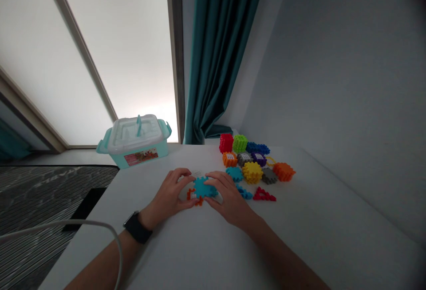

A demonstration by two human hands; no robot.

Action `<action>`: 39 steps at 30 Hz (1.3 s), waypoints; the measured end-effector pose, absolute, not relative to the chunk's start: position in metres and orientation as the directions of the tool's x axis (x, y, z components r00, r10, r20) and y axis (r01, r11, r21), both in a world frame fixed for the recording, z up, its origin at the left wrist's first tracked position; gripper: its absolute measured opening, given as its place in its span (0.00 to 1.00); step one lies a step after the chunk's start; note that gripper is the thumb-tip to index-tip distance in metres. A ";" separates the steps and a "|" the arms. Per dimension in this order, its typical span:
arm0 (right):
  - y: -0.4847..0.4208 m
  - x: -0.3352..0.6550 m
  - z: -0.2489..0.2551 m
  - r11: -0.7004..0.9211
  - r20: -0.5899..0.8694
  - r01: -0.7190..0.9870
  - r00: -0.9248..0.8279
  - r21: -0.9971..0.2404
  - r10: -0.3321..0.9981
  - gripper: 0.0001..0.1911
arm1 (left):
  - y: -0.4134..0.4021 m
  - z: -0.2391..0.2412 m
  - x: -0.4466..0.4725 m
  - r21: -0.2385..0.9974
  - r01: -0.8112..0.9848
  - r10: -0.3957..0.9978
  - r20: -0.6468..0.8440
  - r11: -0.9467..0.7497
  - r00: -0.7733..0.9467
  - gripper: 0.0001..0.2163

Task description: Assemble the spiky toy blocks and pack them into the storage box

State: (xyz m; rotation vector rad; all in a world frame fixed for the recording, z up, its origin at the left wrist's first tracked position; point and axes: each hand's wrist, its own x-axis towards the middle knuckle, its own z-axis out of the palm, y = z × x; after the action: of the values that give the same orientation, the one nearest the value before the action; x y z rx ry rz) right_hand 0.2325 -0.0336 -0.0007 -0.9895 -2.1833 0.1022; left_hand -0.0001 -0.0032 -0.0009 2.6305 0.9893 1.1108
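Cable [80, 222] nearest, R hand [229, 199] half-curled on blue pc [201, 188].

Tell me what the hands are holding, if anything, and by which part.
Blue toothed piece and orange piece: left hand at their left side, right hand at the blue piece's right.

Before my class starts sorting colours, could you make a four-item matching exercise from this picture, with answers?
Things:
1. toothed pieces between left hand and right hand
2. curtain
3. watch
4. box lid

Colours:
A. black
B. whitish
C. light blue and orange
D. dark teal

Pairs: 1-C, 2-D, 3-A, 4-B
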 end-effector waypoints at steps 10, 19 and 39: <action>-0.015 0.285 0.011 0.585 0.573 0.762 -0.358 -0.277 0.737 0.13 | -0.004 -0.001 0.006 0.335 0.549 0.633 0.537 -0.766 0.557 0.16; -0.003 0.329 0.015 0.477 0.520 0.866 -0.341 -0.149 0.783 0.14 | 0.002 -0.013 0.007 0.278 0.534 0.590 0.540 -0.798 0.601 0.14; 0.004 0.337 0.010 0.391 0.367 0.918 -0.341 -0.068 0.866 0.15 | 0.006 -0.019 0.005 0.243 0.540 0.574 0.542 -0.806 0.613 0.15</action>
State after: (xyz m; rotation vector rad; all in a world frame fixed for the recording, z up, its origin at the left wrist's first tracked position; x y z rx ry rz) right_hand 0.3371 0.0036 0.0096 -1.5498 -2.3111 -0.2130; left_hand 0.0049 0.0065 -0.0192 2.7714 0.9577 0.9620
